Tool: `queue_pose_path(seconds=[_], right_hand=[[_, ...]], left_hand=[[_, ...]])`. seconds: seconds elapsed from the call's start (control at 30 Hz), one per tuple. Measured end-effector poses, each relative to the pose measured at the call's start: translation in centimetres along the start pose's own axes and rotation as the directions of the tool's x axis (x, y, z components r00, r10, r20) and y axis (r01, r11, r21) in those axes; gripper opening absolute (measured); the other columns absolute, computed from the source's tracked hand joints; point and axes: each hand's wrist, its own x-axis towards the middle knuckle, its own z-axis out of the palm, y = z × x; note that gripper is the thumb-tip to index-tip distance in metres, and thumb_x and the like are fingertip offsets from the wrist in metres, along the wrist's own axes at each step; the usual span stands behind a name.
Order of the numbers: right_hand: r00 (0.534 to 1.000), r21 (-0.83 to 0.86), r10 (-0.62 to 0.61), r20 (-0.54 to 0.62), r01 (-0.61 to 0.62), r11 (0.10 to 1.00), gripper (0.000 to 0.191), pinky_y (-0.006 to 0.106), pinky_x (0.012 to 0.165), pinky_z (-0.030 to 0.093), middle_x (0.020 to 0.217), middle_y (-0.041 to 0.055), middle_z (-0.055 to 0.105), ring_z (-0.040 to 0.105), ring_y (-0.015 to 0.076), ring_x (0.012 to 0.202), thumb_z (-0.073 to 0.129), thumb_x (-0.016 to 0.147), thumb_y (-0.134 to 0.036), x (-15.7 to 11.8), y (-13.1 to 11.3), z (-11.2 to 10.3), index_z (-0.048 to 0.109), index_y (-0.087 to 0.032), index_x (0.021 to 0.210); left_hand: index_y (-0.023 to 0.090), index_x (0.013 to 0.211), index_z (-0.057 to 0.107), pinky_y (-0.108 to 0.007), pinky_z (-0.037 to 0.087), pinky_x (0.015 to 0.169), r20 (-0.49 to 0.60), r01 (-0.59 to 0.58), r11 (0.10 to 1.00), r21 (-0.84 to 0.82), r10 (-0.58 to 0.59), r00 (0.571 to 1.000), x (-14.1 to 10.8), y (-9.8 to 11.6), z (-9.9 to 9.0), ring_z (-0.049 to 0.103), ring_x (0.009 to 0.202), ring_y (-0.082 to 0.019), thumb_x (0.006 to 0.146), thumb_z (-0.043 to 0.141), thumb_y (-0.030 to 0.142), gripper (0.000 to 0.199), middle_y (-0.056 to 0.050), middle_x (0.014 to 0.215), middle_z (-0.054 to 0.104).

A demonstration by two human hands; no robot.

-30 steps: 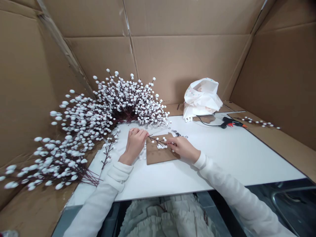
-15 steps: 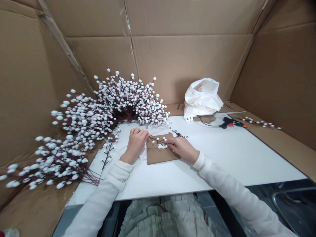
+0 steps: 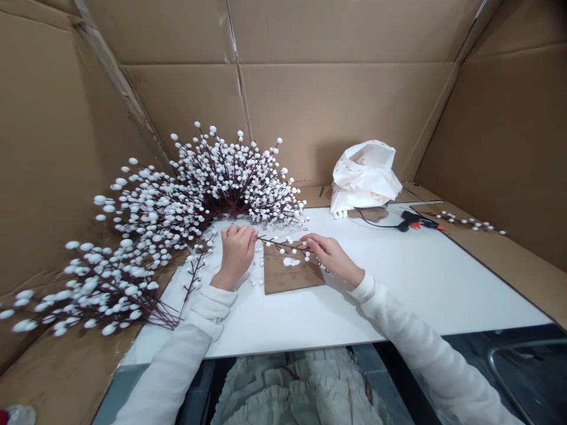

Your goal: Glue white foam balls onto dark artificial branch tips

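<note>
A thin brown artificial berry branch [image 3: 283, 243] with small white berries stretches between my two hands, above a square of brown cardboard [image 3: 292, 280]. At its bare stem end, my left hand [image 3: 238, 245] is closed, the fingers pinching the stem. My right hand [image 3: 334, 257] grips the berried end between thumb and fingers. On the cardboard lies a small white patch [image 3: 291, 261], possibly glue. Loose white berries [image 3: 257, 282] are scattered on the white board left of the cardboard. Small black rings lie around my right hand, mostly hidden by it.
Large bunches of white-berry branches [image 3: 225, 177] fill the back left, and another bunch [image 3: 106, 289] lies front left. A mostly bare sprig [image 3: 194, 274] rests nearby. A white plastic bag [image 3: 365, 177] stands at the back, a black glue gun [image 3: 416, 221] beside it. Cardboard walls surround the table.
The branch has lifted and shifted away from the white patch, which shows more fully. My left hand moved slightly left, my right hand slightly right and now covers most of the black rings.
</note>
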Motion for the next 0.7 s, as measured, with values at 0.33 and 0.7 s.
queue_pose_path(seconds=[0.33,0.7], right_hand=[[0.998,0.044,0.006,-0.064,-0.004,0.999,0.027,0.026,0.073,0.039,0.096,0.0058,0.059,0.051,0.0125,0.077,0.042,0.089,-0.025,0.2,0.2,0.2,0.057,-0.013,0.109],[0.997,-0.084,-0.072,-0.002,0.072,0.994,0.009,0.024,0.070,0.036,0.087,0.0036,0.048,0.047,0.0113,0.074,0.046,0.085,-0.017,0.0,0.4,0.9,0.051,-0.014,0.078]], left_hand=[[0.020,0.070,0.052,-0.031,0.021,0.072,-0.123,0.005,0.990,0.144,0.013,0.992,0.2,-1.1,-0.4,0.042,0.076,-0.017,0.090,0.038,0.028,0.026,-0.001,0.069,0.057],[0.020,0.063,0.050,-0.031,0.022,0.075,-0.158,-0.020,0.984,0.176,0.048,0.986,0.3,-0.9,-0.8,0.040,0.074,-0.016,0.088,0.043,0.026,0.026,0.000,0.064,0.057]])
